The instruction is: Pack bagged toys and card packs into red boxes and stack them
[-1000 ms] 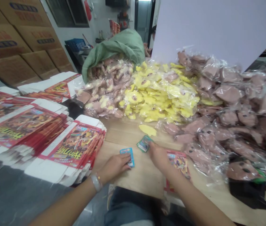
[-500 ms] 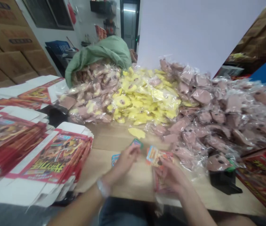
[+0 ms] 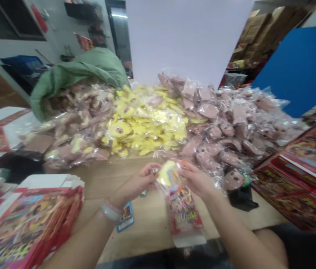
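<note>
Both my hands meet above the wooden table (image 3: 146, 220). My left hand (image 3: 137, 184) pinches the top of a yellow toy piece (image 3: 166, 175), fingers closed on it. My right hand (image 3: 198, 182) grips a clear printed plastic bag (image 3: 184, 213) at its mouth; the bag hangs down toward me with red and yellow cartoon artwork. The yellow piece sits at the bag's opening. A blue card (image 3: 125, 218) lies on the table under my left wrist. Motion blurs the picture.
A big heap of bagged pink toys (image 3: 230, 127) and yellow toys (image 3: 143, 125) fills the back of the table, spilling from a green sack (image 3: 82, 71). Flat red printed cartons (image 3: 29, 220) are stacked at left, red boxes (image 3: 303, 175) at right. A black object (image 3: 240, 198) lies near my right hand.
The view swung right. My left hand left the cards on the table and took the yellow piece. My right hand raised the printed bag, and both hands came together at its mouth.
</note>
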Demonstrator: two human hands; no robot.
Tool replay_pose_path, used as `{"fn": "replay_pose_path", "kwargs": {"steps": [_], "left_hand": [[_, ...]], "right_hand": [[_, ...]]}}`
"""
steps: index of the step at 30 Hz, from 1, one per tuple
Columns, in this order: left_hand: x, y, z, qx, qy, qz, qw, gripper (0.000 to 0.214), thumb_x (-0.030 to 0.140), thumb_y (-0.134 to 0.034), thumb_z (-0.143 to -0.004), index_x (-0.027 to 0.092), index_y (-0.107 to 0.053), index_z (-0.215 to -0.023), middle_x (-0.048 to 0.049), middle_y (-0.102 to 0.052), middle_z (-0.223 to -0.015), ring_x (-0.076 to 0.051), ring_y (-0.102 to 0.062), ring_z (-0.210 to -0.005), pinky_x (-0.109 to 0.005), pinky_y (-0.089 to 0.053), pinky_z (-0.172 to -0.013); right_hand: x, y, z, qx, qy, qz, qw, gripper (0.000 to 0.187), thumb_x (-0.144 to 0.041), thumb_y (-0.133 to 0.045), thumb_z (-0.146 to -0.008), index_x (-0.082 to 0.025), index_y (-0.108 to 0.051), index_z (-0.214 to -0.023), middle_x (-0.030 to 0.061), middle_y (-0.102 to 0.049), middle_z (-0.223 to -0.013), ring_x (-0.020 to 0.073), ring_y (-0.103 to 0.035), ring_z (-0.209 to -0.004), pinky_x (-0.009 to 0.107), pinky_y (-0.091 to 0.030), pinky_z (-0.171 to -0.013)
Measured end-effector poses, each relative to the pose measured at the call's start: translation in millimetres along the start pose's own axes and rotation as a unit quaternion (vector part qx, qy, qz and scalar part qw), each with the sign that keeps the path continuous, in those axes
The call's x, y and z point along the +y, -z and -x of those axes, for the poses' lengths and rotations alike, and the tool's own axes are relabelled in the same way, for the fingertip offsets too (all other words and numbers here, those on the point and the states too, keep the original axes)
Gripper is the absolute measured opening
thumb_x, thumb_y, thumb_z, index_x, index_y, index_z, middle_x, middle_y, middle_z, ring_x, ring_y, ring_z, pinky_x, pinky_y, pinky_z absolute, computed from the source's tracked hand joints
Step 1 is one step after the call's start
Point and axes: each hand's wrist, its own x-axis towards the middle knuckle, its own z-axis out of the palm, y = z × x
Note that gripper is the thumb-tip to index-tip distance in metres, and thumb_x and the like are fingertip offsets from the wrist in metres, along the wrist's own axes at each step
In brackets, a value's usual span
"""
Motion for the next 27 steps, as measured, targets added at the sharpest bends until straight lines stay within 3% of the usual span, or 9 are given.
{"fn": "replay_pose_path", "kwargs": {"steps": [2,5,7,9,13,17,20,23,27], "left_hand": [[-5.1,-28.3,-0.4,-0.155,-0.083,-0.131,0.976,0.063,0.026,-0.065,-0.067,0.023,-0.04,-0.125,-0.0104,-0.058,-0.114,-0.025,-0.058,-0.097,-0.042,-0.046,-0.082],[-26.8,-73.7,-21.5,-0.312,-0.273,-0.368,0.832,0.089,0.011,-0.079,-0.039,0.031,-0.047,-0.12,-0.0066,-0.041,-0.135,-0.034,-0.035,-0.124,-0.048,-0.025,-0.102],[-39.5,-100.6,-42.3,-0.396,-0.344,-0.435,0.732,0.097,0.006,-0.081,-0.023,0.033,-0.054,-0.112,-0.005,-0.044,-0.133,-0.036,-0.031,-0.125,-0.046,-0.02,-0.105],[-42.5,-121.2,-60.0,-0.43,-0.368,-0.466,0.68,0.106,0.015,-0.083,-0.018,0.032,-0.051,-0.117,-0.008,-0.048,-0.126,-0.037,-0.037,-0.12,-0.047,-0.02,-0.104],[-21.6,-141.0,-62.0,-0.329,-0.323,-0.548,0.698,0.115,0.046,-0.078,-0.034,0.019,-0.03,-0.135,-0.0155,-0.045,-0.12,-0.037,-0.042,-0.108,-0.051,-0.027,-0.096],[1.3,-140.9,-27.4,-0.218,-0.273,-0.601,0.719,0.102,0.043,-0.07,-0.05,0.019,-0.022,-0.137,-0.0147,-0.041,-0.118,-0.033,-0.042,-0.103,-0.046,-0.034,-0.089],[7.9,-144.4,-2.6,-0.168,-0.28,-0.638,0.698,0.088,0.038,-0.065,-0.06,0.021,-0.023,-0.136,-0.0143,-0.039,-0.119,-0.034,-0.038,-0.108,-0.049,-0.028,-0.093],[9.0,-155.9,11.4,-0.148,-0.298,-0.648,0.685,0.083,0.042,-0.062,-0.064,0.025,-0.024,-0.135,-0.0138,-0.036,-0.121,-0.035,-0.034,-0.111,-0.051,-0.024,-0.095],[7.7,-168.6,22.4,-0.077,-0.275,-0.609,0.741,0.088,0.045,-0.064,-0.061,0.023,-0.023,-0.136,-0.0151,-0.037,-0.12,-0.034,-0.036,-0.107,-0.049,-0.029,-0.091]], "right_hand": [[3.1,63.9,60.6,0.092,0.042,-0.025,0.995,0.038,-0.018,-0.072,-0.064,-0.02,-0.062,-0.1,0.0017,-0.068,-0.086,0.0143,-0.063,-0.073,0.025,-0.051,-0.067],[22.9,133.3,134.4,0.247,0.076,-0.071,0.963,0.054,-0.022,-0.073,-0.062,-0.028,-0.055,-0.113,0.0017,-0.068,-0.094,0.0157,-0.064,-0.073,0.024,-0.052,-0.059],[38.6,150.8,162.3,0.272,0.078,-0.089,0.955,0.067,-0.025,-0.073,-0.063,-0.033,-0.044,-0.123,0.0012,-0.065,-0.104,0.017,-0.065,-0.078,0.026,-0.053,-0.061],[51.3,149.8,173.2,0.265,0.084,-0.111,0.954,0.067,-0.028,-0.071,-0.066,-0.035,-0.041,-0.125,0.0002,-0.062,-0.11,0.0169,-0.063,-0.084,0.027,-0.053,-0.065],[63.3,134.2,164.2,0.286,0.145,-0.111,0.941,0.043,-0.034,-0.069,-0.067,-0.025,-0.052,-0.105,0.0006,-0.064,-0.099,0.0172,-0.062,-0.083,0.028,-0.052,-0.069],[65.9,128.4,152.5,0.397,0.204,0.014,0.895,0.037,-0.037,-0.071,-0.062,-0.021,-0.052,-0.088,-0.0016,-0.062,-0.077,0.0158,-0.059,-0.07,0.027,-0.05,-0.065],[64.5,117.9,149.4,0.392,0.186,0.11,0.894,0.033,-0.042,-0.067,-0.064,-0.019,-0.052,-0.083,0.0001,-0.06,-0.071,0.0171,-0.057,-0.066,0.028,-0.049,-0.061],[61.8,98.7,143.9,0.352,0.196,0.201,0.893,0.031,-0.043,-0.059,-0.071,-0.018,-0.053,-0.088,0.0044,-0.062,-0.08,0.0207,-0.058,-0.075,0.033,-0.048,-0.07],[58.9,73.2,142.1,0.31,0.248,0.246,0.884,0.045,-0.042,-0.051,-0.078,-0.018,-0.047,-0.117,0.0105,-0.051,-0.117,0.0228,-0.05,-0.106,0.035,-0.042,-0.089]]}}
